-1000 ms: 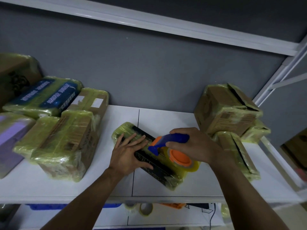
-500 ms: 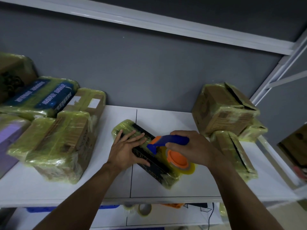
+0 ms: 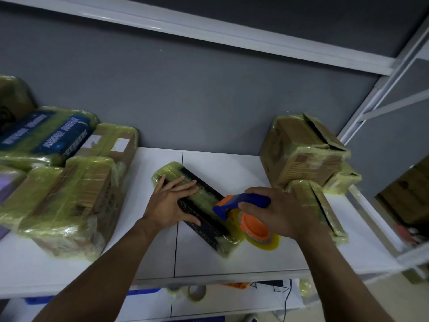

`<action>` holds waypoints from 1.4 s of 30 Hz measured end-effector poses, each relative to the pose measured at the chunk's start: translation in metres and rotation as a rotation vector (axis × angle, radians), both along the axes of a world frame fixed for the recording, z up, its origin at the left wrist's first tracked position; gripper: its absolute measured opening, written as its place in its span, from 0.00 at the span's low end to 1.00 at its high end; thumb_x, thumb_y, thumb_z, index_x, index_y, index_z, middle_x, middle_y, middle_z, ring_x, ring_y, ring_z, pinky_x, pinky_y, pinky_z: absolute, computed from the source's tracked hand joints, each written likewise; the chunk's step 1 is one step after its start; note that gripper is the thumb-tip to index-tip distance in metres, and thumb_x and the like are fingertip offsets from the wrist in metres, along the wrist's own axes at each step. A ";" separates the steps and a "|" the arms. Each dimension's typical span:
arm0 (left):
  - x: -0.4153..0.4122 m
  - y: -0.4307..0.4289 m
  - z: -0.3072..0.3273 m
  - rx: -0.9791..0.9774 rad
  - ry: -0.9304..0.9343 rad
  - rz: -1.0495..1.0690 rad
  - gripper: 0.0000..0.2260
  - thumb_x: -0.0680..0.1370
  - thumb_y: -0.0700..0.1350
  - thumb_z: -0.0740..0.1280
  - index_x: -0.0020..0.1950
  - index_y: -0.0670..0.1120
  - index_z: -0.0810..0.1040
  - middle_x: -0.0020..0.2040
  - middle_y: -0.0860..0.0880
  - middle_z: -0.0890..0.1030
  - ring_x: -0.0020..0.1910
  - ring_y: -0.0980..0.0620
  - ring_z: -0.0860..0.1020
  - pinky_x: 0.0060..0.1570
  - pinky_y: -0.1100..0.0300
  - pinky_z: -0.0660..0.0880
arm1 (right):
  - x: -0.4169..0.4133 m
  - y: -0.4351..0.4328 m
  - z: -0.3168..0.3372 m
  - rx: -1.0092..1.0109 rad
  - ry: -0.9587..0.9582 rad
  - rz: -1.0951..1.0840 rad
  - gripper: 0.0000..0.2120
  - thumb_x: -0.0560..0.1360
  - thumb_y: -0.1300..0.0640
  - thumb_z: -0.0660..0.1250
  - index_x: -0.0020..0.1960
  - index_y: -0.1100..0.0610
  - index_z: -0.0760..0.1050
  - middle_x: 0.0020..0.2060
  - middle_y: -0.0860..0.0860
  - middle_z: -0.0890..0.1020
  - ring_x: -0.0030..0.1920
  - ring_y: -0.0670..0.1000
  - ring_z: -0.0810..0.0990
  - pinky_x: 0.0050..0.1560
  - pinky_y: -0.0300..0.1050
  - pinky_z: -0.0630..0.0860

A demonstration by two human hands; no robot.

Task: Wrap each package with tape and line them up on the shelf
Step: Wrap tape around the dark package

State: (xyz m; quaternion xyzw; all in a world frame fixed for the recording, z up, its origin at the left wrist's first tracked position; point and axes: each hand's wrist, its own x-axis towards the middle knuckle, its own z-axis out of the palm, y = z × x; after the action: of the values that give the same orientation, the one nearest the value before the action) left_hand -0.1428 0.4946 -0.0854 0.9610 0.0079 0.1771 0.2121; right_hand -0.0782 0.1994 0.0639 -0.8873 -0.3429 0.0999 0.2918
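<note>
A flat black package (image 3: 204,217) wrapped in yellowish tape lies slantwise in the middle of the white shelf (image 3: 232,263). My left hand (image 3: 170,202) presses flat on its far-left half, fingers straight and spread. My right hand (image 3: 276,211) grips the blue handle of a tape dispenser (image 3: 246,214) with an orange hub and a yellow tape roll. The dispenser sits at the package's near-right end, its blue nose touching the package top.
Several taped packages are stacked at the left (image 3: 69,198). A taped cardboard box (image 3: 301,152) and a flat taped package (image 3: 320,210) stand at the right, close behind my right hand. Loose tape rolls (image 3: 197,293) lie on the lower shelf.
The right hand with the dispenser has slid a little toward the near-right end of the package. The left hand stays pressed on the package.
</note>
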 end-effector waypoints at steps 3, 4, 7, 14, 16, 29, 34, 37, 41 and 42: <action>0.001 0.001 0.007 0.045 0.046 -0.010 0.52 0.56 0.85 0.63 0.76 0.63 0.67 0.77 0.70 0.59 0.80 0.61 0.51 0.74 0.51 0.26 | 0.006 0.004 -0.009 0.003 0.011 -0.008 0.10 0.71 0.31 0.66 0.51 0.29 0.75 0.47 0.31 0.81 0.48 0.36 0.79 0.45 0.41 0.78; 0.001 -0.001 0.009 0.075 0.068 -0.012 0.53 0.56 0.86 0.61 0.77 0.63 0.65 0.78 0.69 0.57 0.80 0.61 0.49 0.74 0.49 0.26 | 0.006 0.005 -0.010 0.007 0.010 -0.015 0.15 0.69 0.30 0.64 0.52 0.33 0.75 0.47 0.36 0.82 0.47 0.40 0.80 0.47 0.45 0.80; -0.006 -0.019 0.008 0.150 0.087 -0.045 0.58 0.55 0.88 0.58 0.80 0.60 0.58 0.80 0.66 0.53 0.81 0.60 0.45 0.76 0.39 0.30 | 0.007 0.010 -0.012 0.015 0.014 -0.017 0.20 0.67 0.29 0.63 0.55 0.35 0.72 0.50 0.37 0.80 0.49 0.42 0.79 0.50 0.45 0.80; -0.011 -0.051 -0.003 0.054 0.014 -0.073 0.49 0.62 0.84 0.61 0.78 0.62 0.65 0.78 0.66 0.59 0.81 0.60 0.51 0.78 0.47 0.32 | 0.007 0.008 -0.009 0.025 0.106 -0.057 0.06 0.72 0.35 0.72 0.47 0.31 0.78 0.44 0.30 0.81 0.50 0.35 0.79 0.43 0.30 0.75; -0.007 -0.047 -0.003 0.028 -0.025 -0.079 0.46 0.62 0.82 0.63 0.76 0.61 0.69 0.76 0.66 0.63 0.80 0.60 0.54 0.78 0.49 0.34 | 0.008 0.008 -0.008 0.059 0.160 -0.094 0.06 0.73 0.38 0.75 0.46 0.32 0.79 0.45 0.32 0.82 0.48 0.34 0.80 0.43 0.27 0.74; 0.008 -0.008 0.003 -0.026 0.023 -0.059 0.44 0.58 0.80 0.68 0.72 0.65 0.72 0.73 0.73 0.65 0.77 0.69 0.52 0.80 0.45 0.41 | 0.002 0.013 0.002 0.076 0.120 -0.061 0.14 0.65 0.27 0.65 0.49 0.26 0.76 0.47 0.30 0.81 0.49 0.34 0.79 0.45 0.36 0.78; 0.014 -0.004 0.004 -0.042 0.037 -0.091 0.45 0.57 0.79 0.70 0.72 0.65 0.71 0.72 0.75 0.63 0.76 0.73 0.48 0.79 0.49 0.35 | -0.001 0.010 -0.010 0.046 0.135 -0.043 0.07 0.73 0.36 0.71 0.51 0.31 0.77 0.45 0.36 0.83 0.45 0.39 0.82 0.47 0.42 0.79; 0.011 -0.004 0.007 -0.009 0.050 -0.092 0.47 0.58 0.80 0.70 0.74 0.65 0.69 0.74 0.73 0.62 0.79 0.68 0.50 0.77 0.49 0.30 | -0.002 0.010 -0.016 0.074 0.153 -0.051 0.10 0.72 0.37 0.73 0.48 0.24 0.76 0.47 0.29 0.81 0.47 0.35 0.81 0.49 0.40 0.80; 0.005 -0.022 0.008 0.121 0.111 -0.094 0.59 0.55 0.87 0.60 0.81 0.62 0.55 0.79 0.70 0.52 0.80 0.64 0.40 0.75 0.38 0.29 | -0.003 0.010 -0.021 0.128 0.184 -0.069 0.12 0.65 0.32 0.70 0.49 0.26 0.77 0.47 0.32 0.82 0.47 0.37 0.82 0.51 0.46 0.83; 0.002 -0.031 0.007 0.127 0.112 -0.091 0.60 0.55 0.87 0.59 0.81 0.61 0.53 0.79 0.70 0.51 0.80 0.63 0.40 0.75 0.37 0.29 | -0.004 0.011 -0.023 0.137 0.187 -0.070 0.13 0.65 0.32 0.69 0.49 0.27 0.77 0.47 0.33 0.82 0.46 0.38 0.82 0.51 0.47 0.83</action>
State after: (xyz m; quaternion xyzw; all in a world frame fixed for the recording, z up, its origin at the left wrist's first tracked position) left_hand -0.1411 0.4632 -0.0788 0.9803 -0.0351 0.1134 0.1577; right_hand -0.0821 0.2102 0.0412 -0.8635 -0.2890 0.1483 0.3859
